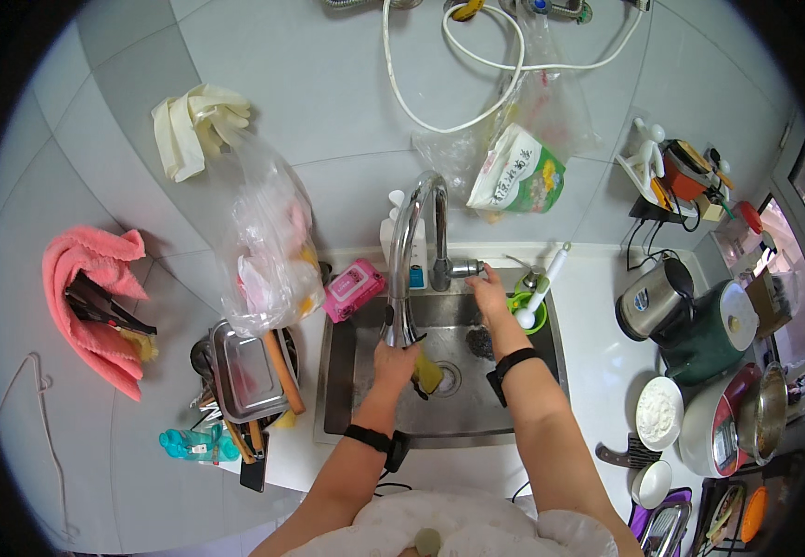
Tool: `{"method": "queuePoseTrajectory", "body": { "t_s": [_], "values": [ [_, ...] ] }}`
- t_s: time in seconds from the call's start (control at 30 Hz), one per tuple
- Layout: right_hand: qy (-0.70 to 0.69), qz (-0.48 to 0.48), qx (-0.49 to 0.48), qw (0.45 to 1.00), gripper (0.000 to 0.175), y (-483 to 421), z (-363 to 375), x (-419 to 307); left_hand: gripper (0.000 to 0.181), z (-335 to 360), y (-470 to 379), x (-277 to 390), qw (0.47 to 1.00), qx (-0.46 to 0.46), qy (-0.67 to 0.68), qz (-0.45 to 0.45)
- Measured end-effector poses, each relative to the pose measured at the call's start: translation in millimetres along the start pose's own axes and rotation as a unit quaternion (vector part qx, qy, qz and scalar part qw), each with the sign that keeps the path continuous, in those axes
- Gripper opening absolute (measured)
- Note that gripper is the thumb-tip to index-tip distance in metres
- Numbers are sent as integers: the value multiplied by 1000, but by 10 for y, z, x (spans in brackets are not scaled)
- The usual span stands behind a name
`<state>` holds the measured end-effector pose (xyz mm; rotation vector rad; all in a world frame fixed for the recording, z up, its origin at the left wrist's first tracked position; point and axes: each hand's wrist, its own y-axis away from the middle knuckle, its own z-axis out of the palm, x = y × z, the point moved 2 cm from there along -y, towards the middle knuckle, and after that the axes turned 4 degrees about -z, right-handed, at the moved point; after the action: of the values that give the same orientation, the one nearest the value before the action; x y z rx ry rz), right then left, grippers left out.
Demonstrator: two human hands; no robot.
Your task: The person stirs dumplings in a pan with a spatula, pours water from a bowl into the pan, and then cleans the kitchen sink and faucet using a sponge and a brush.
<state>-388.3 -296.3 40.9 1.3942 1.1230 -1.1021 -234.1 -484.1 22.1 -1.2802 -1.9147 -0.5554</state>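
My right hand (489, 289) touches the end of the lever of the chrome faucet (438, 264), behind the stainless steel sink (416, 441). Under the faucet's spout is my left hand (397, 362), its fingers partly hidden by the spout. Against that hand lies a yellow sponge or cloth (429, 374) with dark edges, above the sink floor near the drain (448, 379). A dark scouring pad (479, 343) is in the sink's back right part. Beside my right hand, a green basket (540, 317) holds a white-handled brush (540, 292).
A pink wipes pack (353, 289) and a white pump bottle (417, 240) stand behind the sink. Left is a rack of utensils with a metal tray (249, 372). On the right are a kettle (642, 303), a bowl of white powder (659, 413) and a cleaver (628, 454). Plastic bags (270, 244) hang on the wall.
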Motion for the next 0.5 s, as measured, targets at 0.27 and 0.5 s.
{"method": "queuePoseTrajectory", "body": {
  "t_s": [0.27, 0.5],
  "values": [
    [-182, 283, -174, 925, 63, 1272, 476, 883, 38, -76, 193, 673, 984, -119, 136, -8],
    [-278, 230, -135, 923, 51, 1533, 541, 464, 29, -370, -267, 361, 893, -91, 411, -161]
  ]
}}
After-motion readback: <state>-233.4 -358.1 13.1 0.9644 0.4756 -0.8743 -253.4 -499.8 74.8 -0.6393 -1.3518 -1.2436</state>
